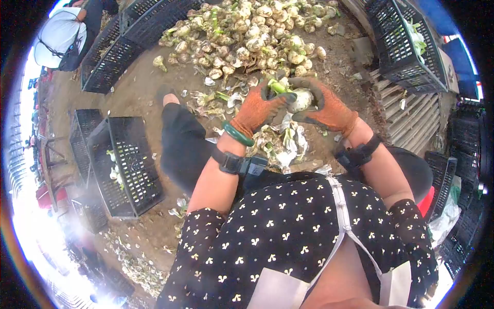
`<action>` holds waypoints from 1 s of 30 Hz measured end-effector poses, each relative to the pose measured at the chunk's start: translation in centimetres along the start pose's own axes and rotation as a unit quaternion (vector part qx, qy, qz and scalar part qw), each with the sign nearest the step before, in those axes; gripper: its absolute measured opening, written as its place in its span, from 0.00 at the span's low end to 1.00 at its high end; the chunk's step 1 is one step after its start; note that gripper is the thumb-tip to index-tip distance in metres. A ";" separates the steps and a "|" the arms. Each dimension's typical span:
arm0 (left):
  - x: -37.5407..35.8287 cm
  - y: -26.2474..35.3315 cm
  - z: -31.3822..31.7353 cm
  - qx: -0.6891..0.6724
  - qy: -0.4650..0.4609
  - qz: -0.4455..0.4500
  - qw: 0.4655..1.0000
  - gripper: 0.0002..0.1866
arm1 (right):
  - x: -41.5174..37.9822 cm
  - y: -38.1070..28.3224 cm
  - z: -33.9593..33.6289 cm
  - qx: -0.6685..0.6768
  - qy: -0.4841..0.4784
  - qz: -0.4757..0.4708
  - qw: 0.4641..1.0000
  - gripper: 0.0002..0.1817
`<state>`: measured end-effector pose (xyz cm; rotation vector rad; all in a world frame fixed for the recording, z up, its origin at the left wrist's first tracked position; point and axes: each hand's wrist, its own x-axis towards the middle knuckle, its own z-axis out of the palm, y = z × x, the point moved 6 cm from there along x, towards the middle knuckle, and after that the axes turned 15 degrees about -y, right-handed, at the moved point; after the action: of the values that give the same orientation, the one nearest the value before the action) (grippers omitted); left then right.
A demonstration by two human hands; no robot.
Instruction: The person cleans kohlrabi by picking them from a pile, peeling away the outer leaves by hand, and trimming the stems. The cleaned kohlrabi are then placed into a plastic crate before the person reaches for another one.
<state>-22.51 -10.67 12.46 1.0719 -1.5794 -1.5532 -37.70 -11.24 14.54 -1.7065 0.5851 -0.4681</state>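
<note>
Both my hands wear orange gloves with dark palms and fingers. Between them is a whitish garlic bulb (302, 101) with a short green stem at its upper left. My left hand (257, 107) is closed around the stem side, its thumb against the bulb. From the other side, the fingers and thumb of my right hand (332, 105) curl round the bulb. Just beyond lies a large heap of soiled garlic bulbs (252, 38). Beneath my hands, pale peeled skins (285, 141) are scattered over the ground.
To the left, a black crate (126, 165) holds a few white bulbs with green stems. Another black crate (411, 49) stands at upper right beside bamboo slats (406, 105). More black crates (110, 64) border the heap. A person in a white top (60, 38) is at upper left.
</note>
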 end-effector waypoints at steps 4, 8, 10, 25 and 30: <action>-0.3 0.8 0.7 -0.145 -0.059 -0.112 0.981 0.13 | -0.3 0.1 0.5 0.312 0.009 0.030 0.950 0.27; 0.2 0.9 0.4 -0.044 -0.050 -0.019 0.998 0.09 | -0.2 3.1 1.8 0.635 -0.013 0.040 0.772 0.26; 0.5 -0.3 1.0 -0.057 0.015 -0.028 0.998 0.09 | 0.4 3.6 1.9 0.656 -0.074 0.011 0.751 0.27; -2.1 0.1 -3.5 -0.063 0.104 -0.121 0.985 0.14 | 0.1 2.2 0.3 0.632 0.176 0.007 0.755 0.24; -2.0 -2.7 -1.6 0.290 0.028 -0.057 0.955 0.19 | 0.7 2.7 1.9 0.685 0.033 0.030 0.727 0.24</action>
<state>-19.95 -9.48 10.01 1.5238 -2.0245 -1.1289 -36.40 -10.62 11.52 -0.2278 0.1782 -0.6656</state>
